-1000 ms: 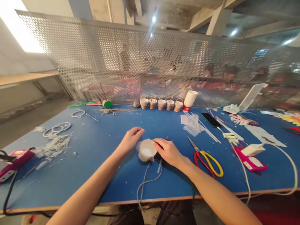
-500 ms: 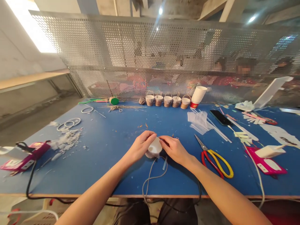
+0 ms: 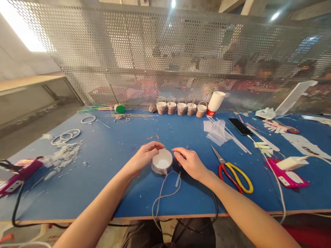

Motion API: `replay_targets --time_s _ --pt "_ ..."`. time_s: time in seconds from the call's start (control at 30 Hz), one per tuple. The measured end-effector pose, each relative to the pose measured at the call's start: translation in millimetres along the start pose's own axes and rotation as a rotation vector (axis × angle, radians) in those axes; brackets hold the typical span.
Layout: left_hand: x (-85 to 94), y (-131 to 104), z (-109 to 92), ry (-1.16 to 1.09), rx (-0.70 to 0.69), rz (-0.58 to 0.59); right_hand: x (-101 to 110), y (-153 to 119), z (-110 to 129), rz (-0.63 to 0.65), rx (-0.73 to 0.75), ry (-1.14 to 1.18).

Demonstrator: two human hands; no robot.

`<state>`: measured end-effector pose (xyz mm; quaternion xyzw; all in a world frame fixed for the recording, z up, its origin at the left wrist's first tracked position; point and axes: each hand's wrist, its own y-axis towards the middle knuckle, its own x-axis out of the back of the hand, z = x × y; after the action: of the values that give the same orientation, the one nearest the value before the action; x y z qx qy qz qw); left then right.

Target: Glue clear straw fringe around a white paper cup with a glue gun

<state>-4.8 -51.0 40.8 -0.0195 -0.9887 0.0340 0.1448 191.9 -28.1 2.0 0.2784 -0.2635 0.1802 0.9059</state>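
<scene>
I can see the left hand (image 3: pixel 146 156) closed lightly on the cup (image 3: pixel 162 162) at its 11 o'clock, the right hand (image 3: pixel 190 162) half-curled at 3 o'clock, its hold unclear.

On the blue tabletop (image 3: pixel 72 186) lie scissors (image 3: pixel 223 162); left of them a looped grey cord (image 3: pixel 159 197), right a magenta power strip (image 3: pixel 289 176), beyond a phone (image 3: pixel 240 126) and clear strips (image 3: pixel 218 131), far left white rings (image 3: pixel 66 140).

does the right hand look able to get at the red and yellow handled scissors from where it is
Probably yes: the scissors lie just to the right of the right hand, with bare blue tabletop between and nothing lying on their handles. Whether that hand holds something is unclear.
</scene>
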Motion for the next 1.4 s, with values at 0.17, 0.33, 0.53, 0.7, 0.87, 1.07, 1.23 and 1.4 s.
replay_targets --time_s 0.17,0.33,0.53,0.7,0.87,1.07,1.23,1.4 --pt "1.7 3.1 2.9 -0.041 -0.008 0.011 4.5 0.3 -0.2 -0.022 -0.032 0.04" --pt "3.8 12.0 13.7 -0.051 -0.019 -0.07 5.3 0.8 -1.2 -0.018 -0.043 0.08" --pt "0.3 13.8 14.9 -0.059 -0.026 -0.041 0.9 0.3 0.5 -0.058 0.01 0.075" --pt "-5.0 9.9 10.3 -0.076 -0.045 -0.007 -6.3 0.1 3.4 -0.081 0.098 0.051" --pt "-10.8 9.4 9.6 -0.079 -0.051 -0.002 -9.9 -0.5 1.2 -0.143 0.19 -0.014" --pt "-9.9 8.0 9.1 -0.022 -0.049 0.036 -8.1 -3.3 -1.0 -0.152 0.252 -0.138" --pt "-3.2 5.5 5.4 0.112 -0.114 0.055 -5.7 -4.9 2.2 -0.128 0.317 -0.252" --pt "9.5 -0.6 -0.9 0.211 -0.165 0.168 -4.2 -7.3 8.4 -0.105 0.379 -0.349"
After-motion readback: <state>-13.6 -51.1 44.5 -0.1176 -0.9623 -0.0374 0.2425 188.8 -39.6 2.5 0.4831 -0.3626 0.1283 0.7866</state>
